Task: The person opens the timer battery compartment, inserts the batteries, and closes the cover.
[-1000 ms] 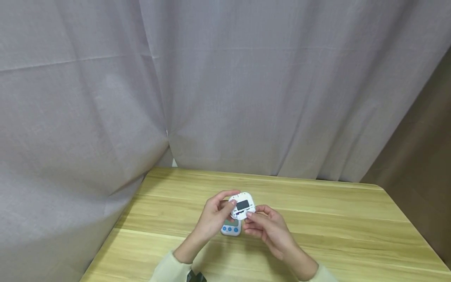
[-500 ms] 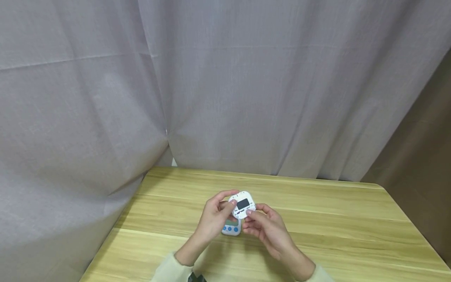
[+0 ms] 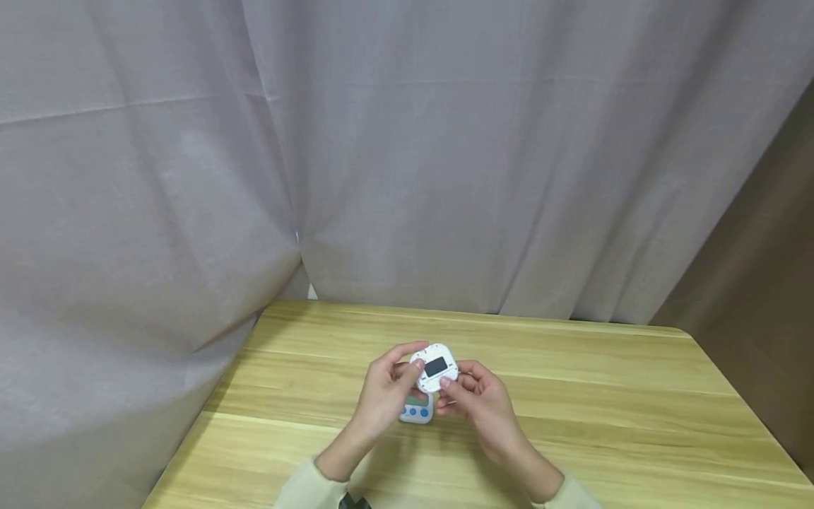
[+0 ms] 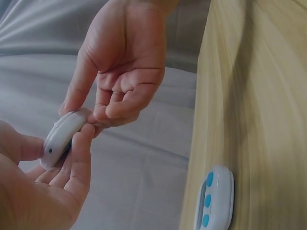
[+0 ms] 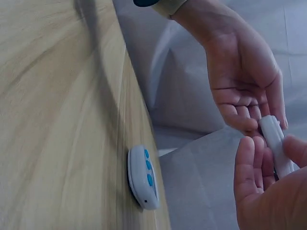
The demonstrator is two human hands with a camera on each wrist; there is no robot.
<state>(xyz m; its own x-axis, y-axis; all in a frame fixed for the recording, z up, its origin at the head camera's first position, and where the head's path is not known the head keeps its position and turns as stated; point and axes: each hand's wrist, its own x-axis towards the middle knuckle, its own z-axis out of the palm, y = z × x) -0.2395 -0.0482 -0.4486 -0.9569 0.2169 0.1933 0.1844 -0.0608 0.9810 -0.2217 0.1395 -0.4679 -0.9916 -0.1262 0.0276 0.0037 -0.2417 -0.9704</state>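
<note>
A rounded white digital timer [image 3: 445, 355] is held above the table, its back with a dark rectangle [image 3: 436, 366] turned up to the head view. My left hand [image 3: 384, 392] grips its left side, thumb on the back and fingers beneath. At the lower right edge my right hand [image 3: 491, 410] pinches it, the thumb pressing on the back near the battery cover. In the left wrist view the held timer [image 4: 63, 136] shows edge-on between both hands. A second white timer [image 3: 416, 413] with blue buttons lies face up on the table below, partly hidden by the held one.
The wood-grain table [image 3: 610, 396] stretches out on both sides of the hands. Behind it and to the left hang grey curtains [image 3: 407, 155]; a brown one [image 3: 757, 283] is at the right.
The dark gap in the timer's back by my right thumb has narrowed and is now gone, the cover lying flush. Both hands keep their grip and barely move.
</note>
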